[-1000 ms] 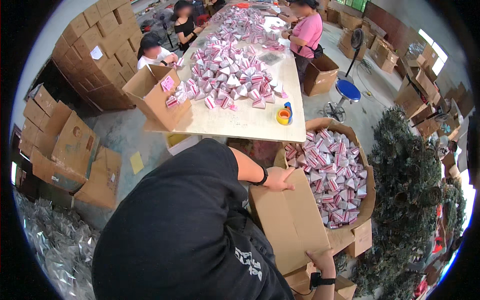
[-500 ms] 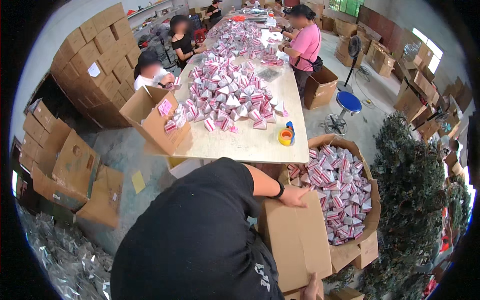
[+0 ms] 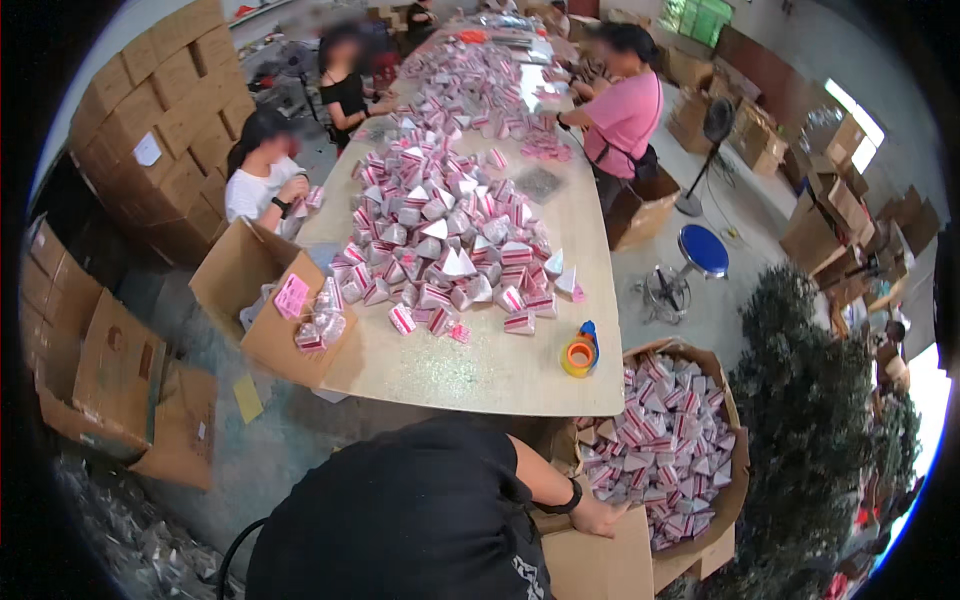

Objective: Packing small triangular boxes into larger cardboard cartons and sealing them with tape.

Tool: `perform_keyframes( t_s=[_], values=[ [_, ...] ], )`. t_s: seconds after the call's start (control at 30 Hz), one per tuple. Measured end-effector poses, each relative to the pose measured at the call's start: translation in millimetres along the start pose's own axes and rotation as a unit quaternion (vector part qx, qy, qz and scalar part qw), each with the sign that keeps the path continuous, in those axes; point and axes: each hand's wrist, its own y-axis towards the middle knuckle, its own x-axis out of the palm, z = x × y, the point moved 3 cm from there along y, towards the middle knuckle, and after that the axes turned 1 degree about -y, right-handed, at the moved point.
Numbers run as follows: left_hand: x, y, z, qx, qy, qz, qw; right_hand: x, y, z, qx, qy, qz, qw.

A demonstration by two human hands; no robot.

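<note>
1. over my remote feed, the left hand (image 3: pixel 598 517) rests on the far end of a brown carton (image 3: pixel 600 565), fingers partly bent at its edge. i can't tell whether they grip or merely press; if they merely press, a pull could slide the cardboard out from under them.
2. the right hand is out of my view, so i can't tell how its fingers stand or what they hold. lifting with only one end supported could twist or tip the carton.
3. the carton lies at the bottom of my view, its near end cut off, just beside a large open box (image 3: pixel 741 480). swinging it sideways could buckle that box's wall.
4. striped wedge packets (image 3: pixel 660 440) fill that box close to its rim, so a knock could spill some.
5. the wearer's black shirt (image 3: pixel 400 520) shows just below the near edge of the table (image 3: pixel 470 385). straightening up too fast could bump it, and a jolt might send the tape roll (image 3: pixel 580 355) off the nearby corner.
6. farther left, an open box with a pink label (image 3: pixel 268 342) seems to overhang the table's side; the same jolt could topple it.
</note>
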Motion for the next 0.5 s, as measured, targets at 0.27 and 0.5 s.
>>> perform_keyframes(
  t_s=[0.27, 0.5],
  values=[
    [20, 2, -5, -0.081, -0.045, -0.026, 0.995, -11, -32, 28, 0.085, -0.108, 0.117, 0.984],
    [-5, -11, -66, 0.014, -0.024, 0.053, 0.998, -45, -50, 81, 0.117, -0.221, 0.185, 0.950]
  ],
)
